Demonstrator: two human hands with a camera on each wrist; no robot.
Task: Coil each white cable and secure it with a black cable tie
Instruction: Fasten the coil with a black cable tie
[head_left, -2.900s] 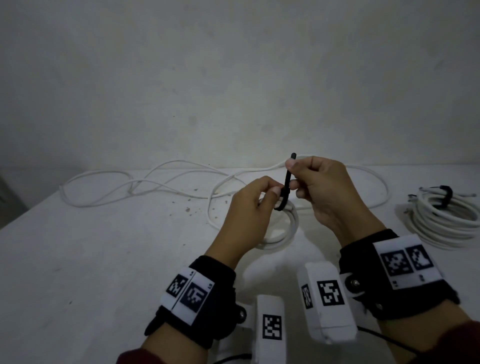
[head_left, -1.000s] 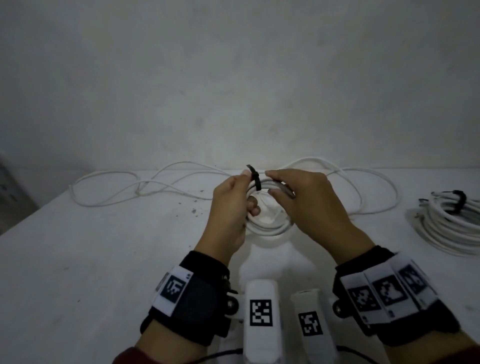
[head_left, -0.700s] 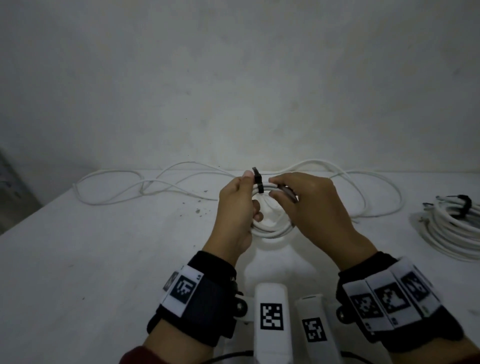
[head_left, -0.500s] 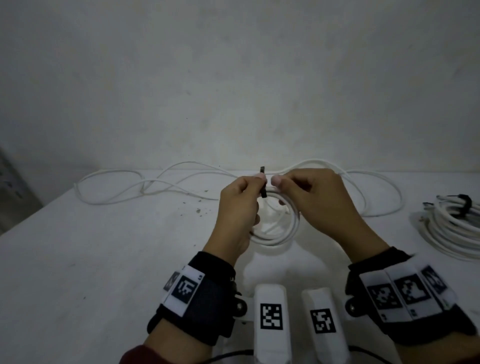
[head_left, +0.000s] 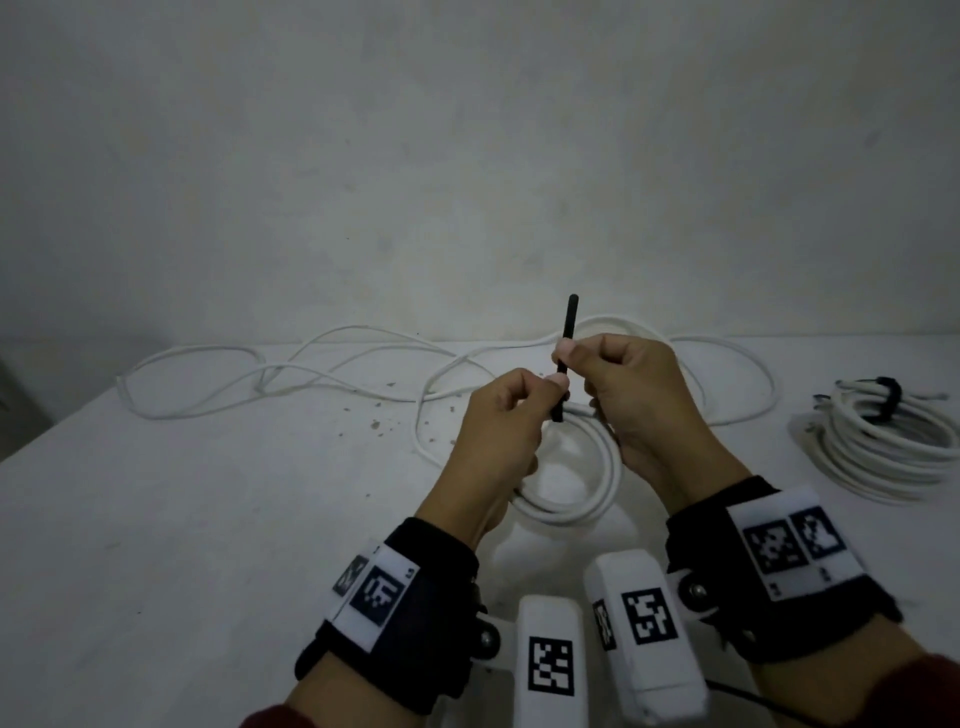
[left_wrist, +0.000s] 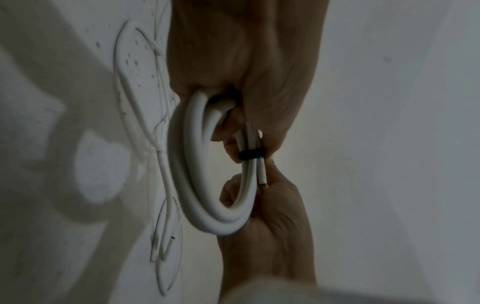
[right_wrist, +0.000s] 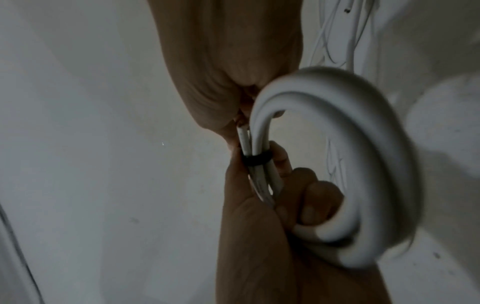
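A small coil of white cable (head_left: 574, 499) hangs just above the table between both hands. A black cable tie (head_left: 567, 332) circles the coil's strands, seen as a band in the left wrist view (left_wrist: 250, 154) and the right wrist view (right_wrist: 257, 159). Its free tail stands straight up. My right hand (head_left: 569, 358) pinches that tail between thumb and forefinger, its other fingers curled by the coil. My left hand (head_left: 551, 388) pinches the coil where the tie wraps it, lower fingers hooked through the loop.
A long loose white cable (head_left: 322, 384) sprawls across the back of the white table (head_left: 208, 519). At the far right lies a tied coil (head_left: 883, 452) with its own black tie (head_left: 887, 397). Small crumbs (head_left: 375, 424) dot the middle. A wall rises right behind.
The tie's tail lay bent low over the coil a second ago. My right hand has drawn it up, so it now stands tall above the fingers. The coil stays between the hands.
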